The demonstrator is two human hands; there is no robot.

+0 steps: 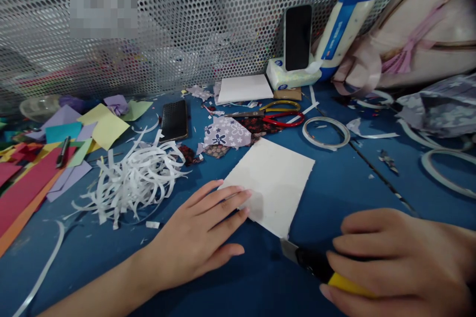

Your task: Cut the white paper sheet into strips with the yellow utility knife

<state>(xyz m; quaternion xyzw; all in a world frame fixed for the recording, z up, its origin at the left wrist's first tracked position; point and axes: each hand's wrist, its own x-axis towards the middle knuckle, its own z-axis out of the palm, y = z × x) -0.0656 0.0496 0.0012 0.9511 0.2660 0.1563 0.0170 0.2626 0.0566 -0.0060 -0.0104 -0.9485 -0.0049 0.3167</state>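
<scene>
Bracing the board [278,181], probably against slipping, the left hand [197,233] lies flat; the right hand [401,262] grips a cutter [317,266], blade contact unclear.

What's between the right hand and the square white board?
A yellow-black metal-bladed cutter, held by the right hand, points toward the board in the head view.

The left hand [199,233] is laid palm down, fingers [225,206] extended and thumb [226,254] held apart, its forearm [124,277] slanted in from toward the near edge of the table [223,294]. The right hand [394,260] is curled into a firm grip.
</scene>
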